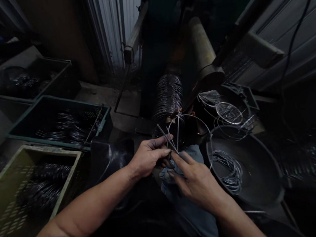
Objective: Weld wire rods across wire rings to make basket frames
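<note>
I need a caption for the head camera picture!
Left hand pinches thin metal wires, right hand beside it, near a basin.

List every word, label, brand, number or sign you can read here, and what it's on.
None: no readable text anywhere in view.
Yellow crate, green crate, round tub: no lettering visible.
Wires at the left hand: no tag or label visible.
Dark background: too dim to rule out small markings.

Around me, dim light is catching the right hand (198, 180) and the coil (168, 94); shadow is swallowing the far left, blur smearing the right edge.
</note>
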`<state>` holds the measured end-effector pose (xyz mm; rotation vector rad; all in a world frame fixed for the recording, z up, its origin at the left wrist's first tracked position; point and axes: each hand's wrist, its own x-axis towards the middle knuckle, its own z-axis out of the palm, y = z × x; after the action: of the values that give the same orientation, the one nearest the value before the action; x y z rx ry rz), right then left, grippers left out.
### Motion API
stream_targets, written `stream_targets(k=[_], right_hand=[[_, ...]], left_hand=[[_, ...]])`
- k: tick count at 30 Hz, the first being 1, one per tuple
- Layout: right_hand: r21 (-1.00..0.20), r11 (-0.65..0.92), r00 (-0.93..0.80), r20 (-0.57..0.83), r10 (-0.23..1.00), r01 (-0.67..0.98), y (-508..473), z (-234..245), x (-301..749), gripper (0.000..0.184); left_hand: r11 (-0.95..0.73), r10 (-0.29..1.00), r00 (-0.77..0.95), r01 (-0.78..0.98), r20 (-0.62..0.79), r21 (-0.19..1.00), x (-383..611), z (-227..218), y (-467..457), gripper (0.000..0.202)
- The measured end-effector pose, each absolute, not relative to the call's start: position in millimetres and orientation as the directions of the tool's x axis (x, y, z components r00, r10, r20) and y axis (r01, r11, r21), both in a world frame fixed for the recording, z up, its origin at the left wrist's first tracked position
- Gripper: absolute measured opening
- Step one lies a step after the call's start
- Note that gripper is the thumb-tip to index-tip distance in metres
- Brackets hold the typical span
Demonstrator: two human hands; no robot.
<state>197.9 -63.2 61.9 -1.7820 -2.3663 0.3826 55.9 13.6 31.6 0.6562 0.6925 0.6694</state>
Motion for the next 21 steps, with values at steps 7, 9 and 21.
stream_targets(k=[7, 9, 21], right_hand=[[-0.297, 0.233, -0.258, -0.05, 0.965, 0.926, -52.8, 69.6, 205.9, 0.044], [-0.3, 0.236, -0.26, -0.039, 0.965, 0.924, -51.6, 72.1, 207.3, 0.045], [-0.303, 0.331, -0.297, 0.153, 0.942, 0.893, -63.1, 68.7, 206.5, 0.042]], left_hand=[[0.6, 0.728, 0.61, -0.347, -0.313, 0.721, 64.1, 32.4, 24.2, 0.053], [0.598, 0.73, 0.611, -0.353, -0.307, 0.72, 65.0, 34.8, 25.6, 0.052], [0.589, 0.737, 0.6, -0.342, -0.312, 0.733, 59.0, 38.8, 25.6, 0.046]])
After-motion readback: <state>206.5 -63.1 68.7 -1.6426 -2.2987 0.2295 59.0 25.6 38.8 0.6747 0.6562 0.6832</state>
